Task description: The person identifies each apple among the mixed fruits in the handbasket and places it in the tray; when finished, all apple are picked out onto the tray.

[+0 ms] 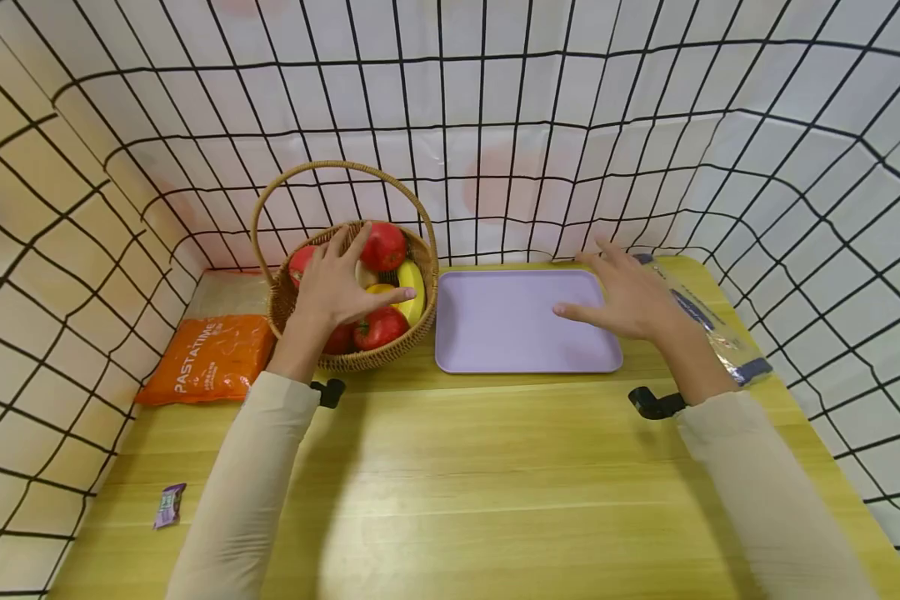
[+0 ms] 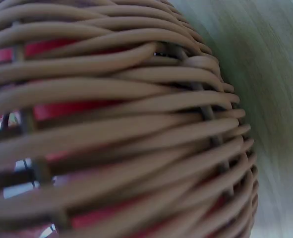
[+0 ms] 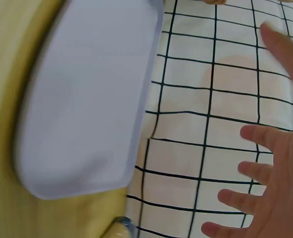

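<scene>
Nearest, a small purple wrapped packet [image 1: 168, 506] lies at the left of the yellow wood-grain table [image 1: 480, 500]. Farther in, the left hand [image 1: 333, 287], fingers spread and gripping nothing, is over a round brown wicker basket [image 1: 371, 358] with a tall hoop handle; whether it touches the fruit is unclear. Inside are shiny red apples [image 1: 381, 327] and a curved yellow banana [image 1: 414, 293]. The right hand [image 1: 630, 300], spread wide and empty, hovers by the right end of a rectangular lilac tray [image 1: 513, 325], just right of the basket. Behind stands a white, black-gridded backdrop [image 1: 521, 154].
</scene>
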The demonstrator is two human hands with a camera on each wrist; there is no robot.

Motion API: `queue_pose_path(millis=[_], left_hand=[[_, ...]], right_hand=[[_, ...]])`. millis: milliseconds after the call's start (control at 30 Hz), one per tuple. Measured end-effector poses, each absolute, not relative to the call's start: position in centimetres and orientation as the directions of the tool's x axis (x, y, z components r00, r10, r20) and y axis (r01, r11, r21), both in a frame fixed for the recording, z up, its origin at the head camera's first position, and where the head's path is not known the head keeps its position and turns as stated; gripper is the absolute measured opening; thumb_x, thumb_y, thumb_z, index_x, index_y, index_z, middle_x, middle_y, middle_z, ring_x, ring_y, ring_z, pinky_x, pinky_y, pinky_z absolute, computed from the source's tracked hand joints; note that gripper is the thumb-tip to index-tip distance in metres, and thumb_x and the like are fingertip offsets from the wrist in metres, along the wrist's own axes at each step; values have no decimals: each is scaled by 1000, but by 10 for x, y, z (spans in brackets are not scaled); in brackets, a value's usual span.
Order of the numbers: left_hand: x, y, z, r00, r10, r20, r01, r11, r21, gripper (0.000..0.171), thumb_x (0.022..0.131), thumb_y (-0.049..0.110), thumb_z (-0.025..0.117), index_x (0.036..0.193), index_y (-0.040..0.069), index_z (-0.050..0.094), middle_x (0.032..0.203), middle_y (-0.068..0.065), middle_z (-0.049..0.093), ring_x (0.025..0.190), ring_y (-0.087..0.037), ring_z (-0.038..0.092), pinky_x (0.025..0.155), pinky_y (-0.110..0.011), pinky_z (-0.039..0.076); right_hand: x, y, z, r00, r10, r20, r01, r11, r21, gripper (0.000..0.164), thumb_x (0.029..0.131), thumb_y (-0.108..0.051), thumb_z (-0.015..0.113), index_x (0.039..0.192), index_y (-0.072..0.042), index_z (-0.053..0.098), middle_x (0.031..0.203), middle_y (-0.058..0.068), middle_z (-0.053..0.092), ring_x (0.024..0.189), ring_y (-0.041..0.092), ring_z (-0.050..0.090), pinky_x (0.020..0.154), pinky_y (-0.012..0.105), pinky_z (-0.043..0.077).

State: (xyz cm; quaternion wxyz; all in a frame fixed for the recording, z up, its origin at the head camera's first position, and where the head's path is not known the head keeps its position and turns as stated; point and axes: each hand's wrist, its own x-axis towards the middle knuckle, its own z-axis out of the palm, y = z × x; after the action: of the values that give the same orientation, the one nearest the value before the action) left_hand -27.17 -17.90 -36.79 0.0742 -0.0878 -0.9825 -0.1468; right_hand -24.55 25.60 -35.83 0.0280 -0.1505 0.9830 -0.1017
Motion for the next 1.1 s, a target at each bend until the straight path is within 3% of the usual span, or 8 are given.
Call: queue_pose_path(millis=[133,433,867,1100], left_hand=[[-274,-176,-367,-973,96,208,166,922,349,124,67,93,63,166,33,17,169,-15,25,148,-56,31,113,-74,31],[-278,-173,-368,-976,17,218,134,836,531,118,69,88,67,162,23,33,159,-23,37,144,-48,40,110,-72,37],[-284,-161,-367,-991,-71,116,15,787,616,117,71,90,62,164,30,25,165,-18,32,150,-44,33,112,-75,33],[-289,-160,-368,-991,-88,100,-7,785,619,114,73,87,64,163,28,26,162,-22,34,146,-45,38,111,-73,36]], right_hand=[[-239,263,-370,-952,-305,-6,-292,918,-269,99,89,-77,55,163,-17,30,173,18,11,151,54,24,109,80,28],[-227,277,-403,-951,-310,-14,-281,879,-386,87,94,-71,56,161,-19,34,170,18,21,154,48,22,114,75,27],[-211,297,-439,-950,-306,57,-299,850,-434,71,101,-53,58,153,-6,46,161,30,33,147,53,30,116,72,26],[-206,302,-449,-964,-260,57,-256,846,-468,65,102,-46,59,151,-4,48,159,30,36,142,53,36,113,73,30]])
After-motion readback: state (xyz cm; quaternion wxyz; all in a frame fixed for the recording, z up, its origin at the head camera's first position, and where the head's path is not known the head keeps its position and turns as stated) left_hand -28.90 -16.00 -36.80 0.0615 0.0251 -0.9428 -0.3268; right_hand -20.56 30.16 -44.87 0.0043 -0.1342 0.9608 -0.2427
